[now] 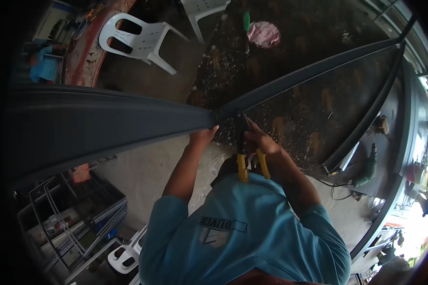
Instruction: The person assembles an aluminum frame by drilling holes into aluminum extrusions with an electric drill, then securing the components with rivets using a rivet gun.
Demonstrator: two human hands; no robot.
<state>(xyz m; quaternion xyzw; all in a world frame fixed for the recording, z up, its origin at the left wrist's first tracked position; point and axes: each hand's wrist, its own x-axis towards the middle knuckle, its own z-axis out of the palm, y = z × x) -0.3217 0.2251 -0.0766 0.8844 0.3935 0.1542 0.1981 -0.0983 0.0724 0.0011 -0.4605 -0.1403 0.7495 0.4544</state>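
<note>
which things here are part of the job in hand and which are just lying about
Part of the job, it seems:
long dark strip, in the left hand
yellow-handled tool, in the right hand, at the strip

Apparently just lying about:
green drill, at right
pink bundle
white chair, upper left

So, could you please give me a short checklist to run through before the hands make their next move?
1. Left hand on the grey strip: ok, at its near edge, close to the bend.
2. Right hand on the yellow-handled tool: ok, holding it.
3. Tool handles squeezed together: not ok, they stand apart.
4. Tool tip seated on the strip: cannot tell; it is at the strip, but too dark there to see contact.
5. Green drill away from both hands: ok, it lies off to the right.
6. Dark work surface free of debris: not ok, pale flecks are scattered over it.
</note>
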